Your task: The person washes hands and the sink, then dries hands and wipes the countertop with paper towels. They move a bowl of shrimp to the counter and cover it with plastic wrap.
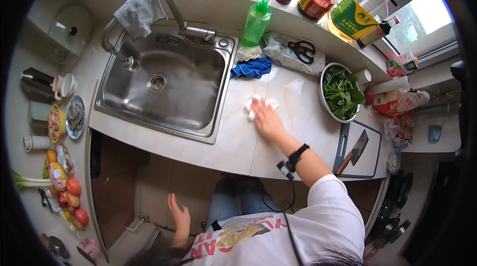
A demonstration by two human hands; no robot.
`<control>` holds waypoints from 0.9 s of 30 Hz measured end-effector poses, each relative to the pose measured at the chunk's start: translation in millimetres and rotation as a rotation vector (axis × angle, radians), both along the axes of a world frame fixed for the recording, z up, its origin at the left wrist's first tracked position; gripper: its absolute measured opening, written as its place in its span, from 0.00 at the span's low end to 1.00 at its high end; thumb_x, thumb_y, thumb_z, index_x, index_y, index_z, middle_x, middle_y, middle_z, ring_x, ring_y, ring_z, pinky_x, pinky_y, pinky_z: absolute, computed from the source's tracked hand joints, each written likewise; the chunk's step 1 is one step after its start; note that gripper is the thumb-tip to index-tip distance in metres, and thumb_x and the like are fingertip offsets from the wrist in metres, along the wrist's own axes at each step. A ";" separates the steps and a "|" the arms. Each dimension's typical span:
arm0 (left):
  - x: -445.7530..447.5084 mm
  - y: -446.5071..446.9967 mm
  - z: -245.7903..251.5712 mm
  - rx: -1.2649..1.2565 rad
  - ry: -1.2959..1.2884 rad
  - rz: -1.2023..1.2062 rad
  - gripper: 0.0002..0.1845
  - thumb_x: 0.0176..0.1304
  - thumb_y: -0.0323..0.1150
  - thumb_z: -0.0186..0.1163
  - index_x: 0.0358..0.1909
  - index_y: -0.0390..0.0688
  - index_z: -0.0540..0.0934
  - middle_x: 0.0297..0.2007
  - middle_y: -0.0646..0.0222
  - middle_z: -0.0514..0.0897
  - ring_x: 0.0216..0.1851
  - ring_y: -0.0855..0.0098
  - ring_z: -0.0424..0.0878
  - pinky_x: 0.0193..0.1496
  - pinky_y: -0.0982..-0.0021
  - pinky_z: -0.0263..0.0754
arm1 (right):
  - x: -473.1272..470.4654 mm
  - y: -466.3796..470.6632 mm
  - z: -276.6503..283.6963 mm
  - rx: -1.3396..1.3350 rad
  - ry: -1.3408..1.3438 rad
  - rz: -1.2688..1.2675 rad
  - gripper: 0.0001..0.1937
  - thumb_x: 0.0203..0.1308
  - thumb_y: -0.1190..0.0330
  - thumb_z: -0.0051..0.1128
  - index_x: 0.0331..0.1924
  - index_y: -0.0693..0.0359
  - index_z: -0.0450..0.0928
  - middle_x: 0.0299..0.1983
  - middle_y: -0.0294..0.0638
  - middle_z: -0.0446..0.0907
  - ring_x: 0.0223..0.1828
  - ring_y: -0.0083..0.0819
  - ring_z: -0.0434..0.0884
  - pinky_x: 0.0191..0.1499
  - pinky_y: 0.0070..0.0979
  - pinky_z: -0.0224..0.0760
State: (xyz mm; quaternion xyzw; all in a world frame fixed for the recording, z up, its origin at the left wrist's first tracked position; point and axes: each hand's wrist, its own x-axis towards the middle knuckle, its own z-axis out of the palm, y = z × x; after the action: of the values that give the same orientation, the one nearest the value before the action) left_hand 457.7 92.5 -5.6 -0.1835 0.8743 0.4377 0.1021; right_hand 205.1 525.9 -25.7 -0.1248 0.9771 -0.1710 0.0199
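My right hand presses a crumpled white wipe or tissue flat against the pale countertop, just right of the sink. Part of the wipe is hidden under the fingers. Below the counter's front edge, my left hand hangs free with its fingers apart, touching nothing. The stainless steel sink holds no dishes, and its drain shows at the bottom. A bunched blue cloth lies beyond my right hand, beside the sink's rim.
A bowl of leafy greens stands right of my hand. Closer in, a cleaver lies on a cutting board. Black-handled scissors rest on a wipes pack near a green pump bottle. Shrimp fill a plate at left.
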 end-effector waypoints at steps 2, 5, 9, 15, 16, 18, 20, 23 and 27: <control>-3.8 9.6 -0.2 -0.008 -0.010 0.008 0.36 0.52 0.15 0.48 0.67 0.40 0.57 0.67 0.54 0.53 0.62 0.55 0.65 0.62 0.63 0.63 | -66.2 38.4 7.0 0.019 0.111 -0.215 0.26 0.62 0.68 0.44 0.65 0.60 0.59 0.68 0.47 0.58 0.70 0.49 0.56 0.69 0.47 0.49; -8.4 26.7 1.1 -0.007 -0.015 0.043 0.36 0.52 0.15 0.48 0.67 0.40 0.58 0.67 0.54 0.55 0.61 0.56 0.66 0.61 0.63 0.64 | -91.9 42.1 14.0 0.017 0.172 -0.372 0.26 0.62 0.68 0.43 0.65 0.61 0.59 0.68 0.49 0.58 0.70 0.52 0.55 0.69 0.49 0.48; -17.7 53.2 3.1 0.008 -0.031 -0.024 0.36 0.52 0.15 0.49 0.67 0.40 0.58 0.66 0.54 0.57 0.60 0.57 0.67 0.61 0.63 0.65 | -31.2 27.9 2.1 -0.004 -0.083 -0.117 0.27 0.62 0.65 0.45 0.66 0.60 0.59 0.69 0.47 0.55 0.70 0.52 0.55 0.69 0.49 0.45; -32.7 73.2 8.7 0.006 -0.035 -0.028 0.36 0.51 0.15 0.49 0.66 0.40 0.58 0.66 0.54 0.57 0.60 0.57 0.67 0.62 0.62 0.64 | -66.0 101.9 6.7 0.063 0.160 -0.463 0.26 0.62 0.66 0.45 0.65 0.60 0.59 0.68 0.47 0.58 0.69 0.50 0.55 0.67 0.49 0.50; -33.3 74.4 10.7 0.007 -0.029 -0.010 0.36 0.51 0.15 0.49 0.66 0.40 0.58 0.66 0.54 0.57 0.60 0.57 0.67 0.62 0.62 0.64 | -59.9 100.3 13.0 0.028 0.135 -0.525 0.26 0.62 0.67 0.45 0.65 0.61 0.59 0.68 0.48 0.58 0.69 0.51 0.55 0.67 0.50 0.50; -35.3 79.5 12.6 -0.005 -0.033 -0.037 0.36 0.51 0.15 0.49 0.66 0.40 0.58 0.66 0.54 0.57 0.60 0.57 0.67 0.62 0.62 0.64 | -19.3 76.2 24.6 -0.003 0.101 -0.560 0.27 0.61 0.67 0.45 0.65 0.64 0.58 0.68 0.51 0.57 0.69 0.54 0.55 0.67 0.50 0.49; -39.7 86.2 12.9 0.009 -0.025 -0.065 0.36 0.51 0.15 0.49 0.66 0.40 0.58 0.66 0.54 0.57 0.59 0.57 0.67 0.62 0.62 0.64 | 18.7 55.4 31.3 0.077 -0.166 -0.224 0.30 0.59 0.66 0.48 0.66 0.63 0.57 0.68 0.50 0.57 0.70 0.54 0.54 0.69 0.49 0.47; -48.0 96.6 11.3 0.030 -0.027 -0.109 0.36 0.51 0.15 0.49 0.66 0.40 0.58 0.66 0.54 0.57 0.59 0.56 0.67 0.62 0.62 0.64 | 9.2 78.4 27.3 0.037 -0.075 -0.118 0.30 0.59 0.64 0.50 0.66 0.57 0.58 0.69 0.45 0.58 0.70 0.48 0.55 0.68 0.49 0.48; -54.0 101.1 10.1 0.025 0.002 -0.142 0.36 0.51 0.16 0.49 0.66 0.40 0.58 0.65 0.53 0.58 0.59 0.56 0.67 0.62 0.62 0.64 | -28.6 115.9 4.2 0.010 0.111 -0.595 0.30 0.60 0.64 0.50 0.66 0.59 0.58 0.69 0.45 0.55 0.71 0.48 0.53 0.69 0.49 0.46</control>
State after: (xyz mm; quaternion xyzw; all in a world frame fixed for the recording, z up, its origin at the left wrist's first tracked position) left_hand 403.8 193.6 4.5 -0.1191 0.8796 0.4405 0.1343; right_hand 176.5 641.8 -21.5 0.1577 0.9712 -0.1576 -0.0837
